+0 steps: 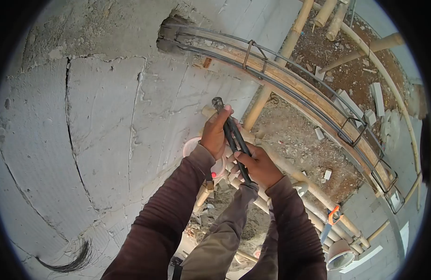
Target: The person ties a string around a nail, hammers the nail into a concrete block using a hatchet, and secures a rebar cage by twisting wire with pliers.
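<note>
Both my hands grip a dark, long-handled tool that looks like pincers [230,135]. My left hand [214,133] is closed around its upper part, just below the small head. Lower down, my right hand [260,165] is wrapped about the handles, with the thumb lying across them. Part of the handles is hidden by the fingers. The tool is held tilted in front of the grey block wall [103,121]. Beyond it, a curved rebar frame [262,65] with wire stirrups runs from a hole in the wall to the right.
A wooden board [290,79] follows the rebar. Bamboo poles [313,198] form scaffolding under me, above rubble-strewn ground. A pink bucket [191,147] stands behind my left hand. An orange-handled saw [334,214] and a pale bucket [340,255] are lower right. Thin dark wires [75,261] show lower left.
</note>
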Demonstrator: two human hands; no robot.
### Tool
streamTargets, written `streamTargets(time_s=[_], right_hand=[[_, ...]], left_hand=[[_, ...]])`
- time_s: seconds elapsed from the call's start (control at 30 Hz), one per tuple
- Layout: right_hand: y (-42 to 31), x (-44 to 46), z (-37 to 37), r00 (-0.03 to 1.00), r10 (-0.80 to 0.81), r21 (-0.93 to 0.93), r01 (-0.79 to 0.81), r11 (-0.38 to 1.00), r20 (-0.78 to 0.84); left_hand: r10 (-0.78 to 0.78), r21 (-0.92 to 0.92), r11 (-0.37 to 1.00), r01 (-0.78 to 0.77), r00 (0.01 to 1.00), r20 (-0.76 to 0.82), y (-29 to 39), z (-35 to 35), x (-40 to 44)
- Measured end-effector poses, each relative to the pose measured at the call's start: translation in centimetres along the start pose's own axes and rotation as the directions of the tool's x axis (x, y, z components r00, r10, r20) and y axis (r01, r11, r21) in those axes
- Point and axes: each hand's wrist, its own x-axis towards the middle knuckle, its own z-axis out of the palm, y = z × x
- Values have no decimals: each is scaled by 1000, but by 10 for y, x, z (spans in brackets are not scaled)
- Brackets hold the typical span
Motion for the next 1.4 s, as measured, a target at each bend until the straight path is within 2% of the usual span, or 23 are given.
streamTargets(time_s=[0.07,0.13,0.3,0.37,0.47,0.6,0.7,0.8,1.03,1.13,1.2,1.27,1.33,1.4], right_hand=[[-24,35,2,1000,-17,14,17,1000,-20],[-50,64,7,1000,-21,147,19,989,14],[-95,133,16,999,18,68,-20,997,34],[-103,155,18,998,13,57,-16,998,57],[-115,180,20,995,31,3,-31,1000,90],[-121,199,18,993,32,-37,-28,999,110],[-121,204,12,990,20,-12,-19,1000,139],[-121,206,8,988,15,19,-18,1000,154],[-129,204,6,973,34,39,-44,998,227],[-118,190,16,998,20,-227,-7,974,56],[-97,176,12,999,-19,-239,27,971,37],[-81,155,13,997,-68,-297,77,952,41],[-74,130,12,1000,-12,-365,19,931,21],[-54,114,6,999,35,-423,-29,905,6]], left_hand=[[85,48,996,-82,993,-82,25,-6,32],[158,65,986,-151,979,-131,54,-9,59],[281,153,955,-255,943,-177,106,-31,116],[293,186,948,-259,938,-186,117,-35,126],[279,110,959,-260,932,-232,124,-34,131],[297,79,955,-286,934,-200,122,-49,153],[193,-5,980,-198,959,-208,129,-35,134],[149,-14,988,-155,965,-216,131,-31,128],[201,-9,978,-208,950,-238,123,-36,146],[285,-3,955,-295,926,-247,117,-43,150],[391,-3,915,-404,886,-248,106,-51,151],[362,-42,924,-380,904,-228,95,-53,145],[377,-73,913,-400,899,-222,82,-53,139],[297,-111,941,-321,935,-193,68,-59,137]])
